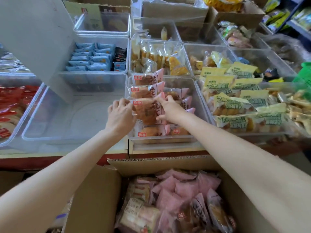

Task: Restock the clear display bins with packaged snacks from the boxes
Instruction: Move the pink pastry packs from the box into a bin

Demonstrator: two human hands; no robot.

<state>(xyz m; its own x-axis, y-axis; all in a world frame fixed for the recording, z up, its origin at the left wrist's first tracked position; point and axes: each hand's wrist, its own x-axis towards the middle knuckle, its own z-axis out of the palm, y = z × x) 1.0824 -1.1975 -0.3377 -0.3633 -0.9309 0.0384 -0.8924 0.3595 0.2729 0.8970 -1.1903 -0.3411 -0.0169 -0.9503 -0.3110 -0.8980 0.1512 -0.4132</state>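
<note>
Both hands are closed on one pink-wrapped bread packet (146, 109), the left hand (120, 115) pinching its near-left edge and the right hand (168, 109) gripping its right side, holding it over the middle clear bin (198, 91) at the front of the desk (67, 152). The likeliest slip, as I judge it, is that the slick wrapper slides off the stacked packets already standing along the bin's left side and topples the row, since those packets lean on one another without much support (the right half of the bin is only loosely filled). A second risk is the packet catching the bin's front rim and tipping out toward the cardboard box (151, 165) below. That box, open just beneath the forearms, holds many more pink packets in a jumble. To the left sits an empty clear bin (33, 130), and beyond it one with red packets (15, 96). Behind are blue packets (89, 58) in one bin and yellow-wrapped bread (159, 56) in the next; to the right, a bin of yellow-and-green labelled packets (235, 91).
</note>
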